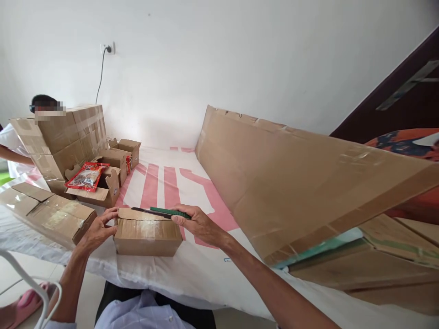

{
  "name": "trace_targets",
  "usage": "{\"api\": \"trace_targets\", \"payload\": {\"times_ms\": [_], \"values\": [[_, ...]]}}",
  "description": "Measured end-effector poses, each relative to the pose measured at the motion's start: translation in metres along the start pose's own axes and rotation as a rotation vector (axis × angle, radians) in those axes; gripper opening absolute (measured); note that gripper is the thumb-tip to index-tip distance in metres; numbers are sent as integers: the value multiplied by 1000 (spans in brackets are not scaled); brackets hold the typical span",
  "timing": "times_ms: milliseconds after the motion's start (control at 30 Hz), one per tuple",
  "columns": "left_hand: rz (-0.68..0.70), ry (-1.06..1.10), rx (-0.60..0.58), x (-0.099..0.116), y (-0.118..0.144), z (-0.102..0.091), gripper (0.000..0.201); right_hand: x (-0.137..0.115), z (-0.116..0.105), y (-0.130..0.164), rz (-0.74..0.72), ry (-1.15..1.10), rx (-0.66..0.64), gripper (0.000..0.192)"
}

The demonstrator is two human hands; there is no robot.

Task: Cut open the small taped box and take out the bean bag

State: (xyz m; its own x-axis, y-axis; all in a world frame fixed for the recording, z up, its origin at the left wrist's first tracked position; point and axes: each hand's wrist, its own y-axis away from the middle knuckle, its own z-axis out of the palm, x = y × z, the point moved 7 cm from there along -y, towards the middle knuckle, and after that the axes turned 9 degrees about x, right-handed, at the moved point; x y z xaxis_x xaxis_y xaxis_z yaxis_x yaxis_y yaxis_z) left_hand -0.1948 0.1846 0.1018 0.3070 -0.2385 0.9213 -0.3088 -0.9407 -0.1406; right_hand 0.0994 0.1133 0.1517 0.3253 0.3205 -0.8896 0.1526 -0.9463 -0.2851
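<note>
A small taped cardboard box (147, 240) sits on the cloth-covered surface in front of me. My left hand (99, 228) grips its left end, thumb at the near corner and fingers bent over the edge. My right hand (197, 224) is closed around a green box cutter (168, 211). Its long dark blade points left and lies over the top of the box, close to the flap seam. From this angle I cannot tell whether the blade touches the cardboard. Clear tape shows at the middle of the box's near side.
Left of my box lies a longer taped carton (51, 212). Behind it, opened small boxes (103, 192) stand beside a red food packet (87, 176) and a large carton stack (72, 132). A person (15, 151) is behind the stack. A big cardboard sheet (295, 183) leans at right.
</note>
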Motion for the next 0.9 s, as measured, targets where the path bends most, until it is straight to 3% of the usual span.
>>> {"api": "trace_targets", "payload": {"times_ms": [333,733,900], "values": [[4,23,-22,12,3,3,53,-28,8,-26,-50,293,-205,24],[-10,69,-55,13,2,5,54,-59,23,-47,-125,559,-313,22],[-19,57,-44,12,0,4,52,-67,27,-56,-100,719,-376,32]]}}
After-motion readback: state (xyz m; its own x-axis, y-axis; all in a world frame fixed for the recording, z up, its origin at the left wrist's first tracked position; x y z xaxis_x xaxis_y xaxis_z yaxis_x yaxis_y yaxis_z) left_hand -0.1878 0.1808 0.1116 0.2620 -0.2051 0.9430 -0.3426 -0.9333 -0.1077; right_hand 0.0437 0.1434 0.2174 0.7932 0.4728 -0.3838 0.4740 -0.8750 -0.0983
